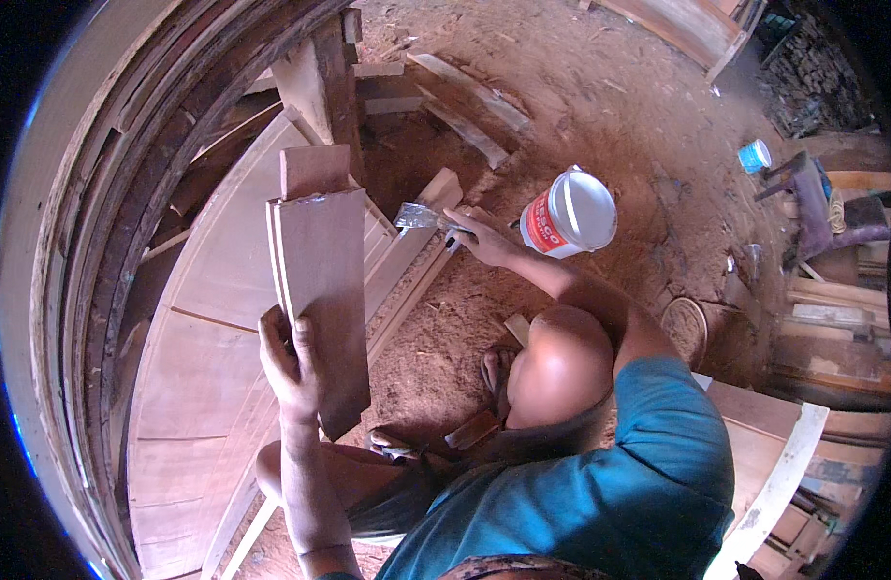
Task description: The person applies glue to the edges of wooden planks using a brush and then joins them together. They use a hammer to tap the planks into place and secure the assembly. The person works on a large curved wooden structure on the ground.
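Observation:
My left hand (292,365) grips the lower left edge of a flat wooden board (331,280), thumb on its face. The board stands tilted, with a smaller wooden piece (313,170) showing past its top end. Whitish material runs along the board's upper edge. In my right hand (481,239) is a putty knife (413,216), its wide metal blade pointing left toward the board but apart from it. Just right of that hand, a white bucket (585,215) with a red label sits on the ground. Its inside looks whitish; how full it is cannot be told.
A large curved wooden panel (204,367) fills the left, beside stacked curved timbers (116,126). Planks (474,92) lie on the dirt floor ahead. At right are a purple chair (842,227), a small blue-and-white tub (755,156) and stacked wood (832,362). My bent knee (561,367) rises below the bucket.

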Tool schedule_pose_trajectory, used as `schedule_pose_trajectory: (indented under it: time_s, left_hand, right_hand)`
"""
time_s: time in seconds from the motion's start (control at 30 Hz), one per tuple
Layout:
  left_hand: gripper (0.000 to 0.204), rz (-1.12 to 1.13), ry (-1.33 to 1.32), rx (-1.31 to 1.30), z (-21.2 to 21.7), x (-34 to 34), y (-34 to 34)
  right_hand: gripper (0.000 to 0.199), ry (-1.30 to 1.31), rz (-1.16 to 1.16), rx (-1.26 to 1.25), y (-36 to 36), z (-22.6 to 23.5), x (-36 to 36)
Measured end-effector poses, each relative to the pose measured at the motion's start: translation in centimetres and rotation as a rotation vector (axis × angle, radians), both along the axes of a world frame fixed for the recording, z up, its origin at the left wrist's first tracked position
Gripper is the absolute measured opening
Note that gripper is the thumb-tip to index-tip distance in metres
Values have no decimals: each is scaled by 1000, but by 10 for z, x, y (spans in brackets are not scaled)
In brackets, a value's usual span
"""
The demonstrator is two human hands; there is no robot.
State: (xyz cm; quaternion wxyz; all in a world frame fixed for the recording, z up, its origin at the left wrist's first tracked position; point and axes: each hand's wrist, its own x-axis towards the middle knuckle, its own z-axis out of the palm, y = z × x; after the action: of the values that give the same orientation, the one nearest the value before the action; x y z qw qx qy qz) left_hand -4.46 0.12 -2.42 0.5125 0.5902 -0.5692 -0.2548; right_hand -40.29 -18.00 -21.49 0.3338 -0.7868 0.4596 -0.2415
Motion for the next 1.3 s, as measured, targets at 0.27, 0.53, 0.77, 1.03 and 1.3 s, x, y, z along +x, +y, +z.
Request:
schedule_pose_trajectory:
  time_s: [0.27, 0.53, 0.77, 1.03, 1.3]
  left_hand:
    - [37, 25, -6, 5, 10, -1, 8]
    - [36, 65, -35, -26, 5, 2, 2]
    - [36, 85, -125, -7, 17, 9, 11]
    - [38, 46, -42, -2, 12, -7, 0]
    - [35, 12, -20, 22, 8, -11, -4]
  right_hand:
    - [48, 81, 20, 63, 31, 28, 6]
    - [46, -108, -49, 81, 21, 41, -3]
    - [44, 164, 20, 145, 15, 32, 48]
    - [38, -108, -175, -65, -13, -10, 9]
    - [42, -84, -191, -49, -7, -12, -3]
